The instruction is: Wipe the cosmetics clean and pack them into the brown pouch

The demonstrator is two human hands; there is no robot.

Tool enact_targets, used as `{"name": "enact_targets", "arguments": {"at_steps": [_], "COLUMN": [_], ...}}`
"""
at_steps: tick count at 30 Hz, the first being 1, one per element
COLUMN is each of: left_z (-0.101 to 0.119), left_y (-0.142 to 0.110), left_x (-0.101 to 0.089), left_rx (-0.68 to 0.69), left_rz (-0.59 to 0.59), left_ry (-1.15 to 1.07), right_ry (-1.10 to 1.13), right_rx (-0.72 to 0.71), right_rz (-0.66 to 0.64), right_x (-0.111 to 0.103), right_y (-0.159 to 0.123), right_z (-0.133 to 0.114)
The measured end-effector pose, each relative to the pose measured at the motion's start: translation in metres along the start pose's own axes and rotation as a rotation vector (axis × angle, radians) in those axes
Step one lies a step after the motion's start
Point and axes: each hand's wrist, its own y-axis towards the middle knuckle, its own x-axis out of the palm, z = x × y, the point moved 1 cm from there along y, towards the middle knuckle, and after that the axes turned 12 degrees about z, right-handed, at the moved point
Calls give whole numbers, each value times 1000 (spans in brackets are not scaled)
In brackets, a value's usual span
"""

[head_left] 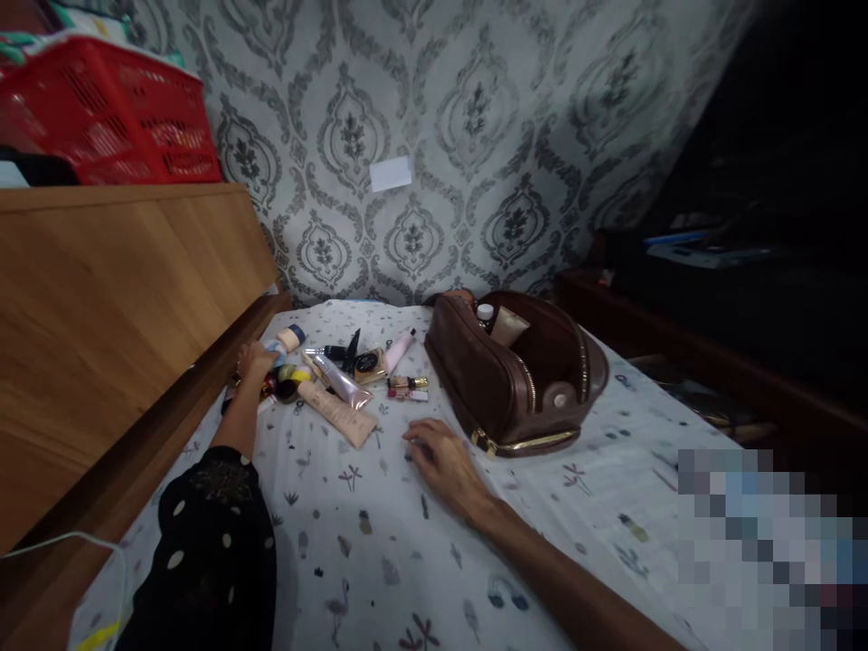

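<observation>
My left hand [255,362] is at the left end of a group of cosmetics, its fingers curled down beside a light-blue item [275,349]; what they grip is hidden. A small jar with a dark band [291,338] stands just beyond it. My right hand [444,463] rests on the sheet with loosely bent fingers, holding nothing. In front of it lie a beige squeeze tube [337,414], a shiny lilac tube [343,380], a pink tube [400,349] and small lip-colour tubes [408,395]. To its right stands an unzipped brown toiletry bag [475,371], holding a white-capped bottle [485,313] and a beige tube [508,327].
The patterned sheet [380,542] covers the bed, which meets a wallpapered wall [407,108]. A wooden headboard [122,298] borders the left side, with a red basket [115,113] on top. A pale cable [74,535] runs at lower left. The lower right corner is blurred out.
</observation>
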Motion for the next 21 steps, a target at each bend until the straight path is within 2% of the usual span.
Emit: {"name": "enact_targets", "arguments": {"at_steps": [3,9,14,21], "left_z": [1,5,10,21], "left_y": [-6,-15,-24,-51], "left_x": [-6,-16,-22,-34], "left_rx": [-54,-18,89,321], "left_rz": [34,38,22,14], "left_ry": [36,7,-37,-96], "right_ry": [0,0,-9,-25], "right_rx": [1,-16,-24,-23], "right_rz": [-12,0,-2,1], "right_x": [-1,-4,-5,-6], "right_y": [1,2,3,3], "right_z": [-2,-6,-7,-10]}}
